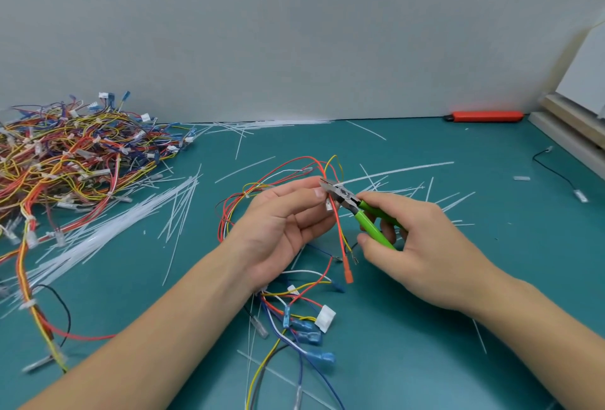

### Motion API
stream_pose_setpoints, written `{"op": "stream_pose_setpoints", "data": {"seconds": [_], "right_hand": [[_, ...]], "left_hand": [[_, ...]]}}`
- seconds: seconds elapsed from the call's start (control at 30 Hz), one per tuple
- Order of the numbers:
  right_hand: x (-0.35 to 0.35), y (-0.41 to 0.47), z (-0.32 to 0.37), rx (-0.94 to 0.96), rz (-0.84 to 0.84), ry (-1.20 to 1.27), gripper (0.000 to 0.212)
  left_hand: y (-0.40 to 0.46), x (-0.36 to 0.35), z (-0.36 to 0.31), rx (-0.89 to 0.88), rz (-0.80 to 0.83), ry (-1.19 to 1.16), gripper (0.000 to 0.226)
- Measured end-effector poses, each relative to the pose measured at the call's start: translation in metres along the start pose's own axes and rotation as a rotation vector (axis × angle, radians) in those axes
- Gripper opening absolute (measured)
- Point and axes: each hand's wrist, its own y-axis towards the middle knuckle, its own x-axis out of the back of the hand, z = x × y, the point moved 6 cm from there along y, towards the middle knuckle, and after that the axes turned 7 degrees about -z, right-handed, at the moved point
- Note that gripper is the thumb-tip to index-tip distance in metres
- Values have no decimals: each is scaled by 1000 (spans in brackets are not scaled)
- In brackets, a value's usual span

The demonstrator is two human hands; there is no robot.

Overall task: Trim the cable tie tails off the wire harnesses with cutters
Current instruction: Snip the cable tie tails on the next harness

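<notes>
The table (425,360) has a matt teal mat surface, smooth and even. The cutters (355,210) carry glossy green plastic handles and a dull grey metal head. The wire harness (294,305) shows smooth coloured plastic insulation — its blue connectors look translucent. Scattered cable tie tails (397,172) are thin, milky-white plastic; the orange tool (484,116) by the wall looks matt.

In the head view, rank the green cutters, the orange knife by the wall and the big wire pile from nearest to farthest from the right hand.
1. Green cutters: gripped in the right hand.
2. Orange knife: far edge, right.
3. Wire pile: far left of the mat.
</notes>
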Motion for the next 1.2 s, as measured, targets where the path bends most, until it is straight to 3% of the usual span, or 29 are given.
{"op": "stream_pose_setpoints", "data": {"seconds": [0.2,0.43,0.53,0.73,0.9,1.03,1.2], "right_hand": [[1,1,-6,-61,-31,50,9],[19,2,-48,-485,-342,445,9],[24,0,-65,-655,-401,569,7],[36,0,-72,-721,-428,568,11],[50,2,-72,-665,-411,373,11],[61,3,-73,-619,-284,-44,16],[73,-4,-98,-784,-71,-459,18]], "left_hand": [[0,0,-1,-2,-4,-16,45],[-1,6,-9,-22,-53,-78,35],[-1,6,-10,-25,-49,-77,36],[-2,4,-7,-44,-24,-23,22],[-3,5,-9,-51,-11,-5,30],[-4,3,-9,-91,15,96,27],[-9,-5,-5,-124,105,288,27]]}}
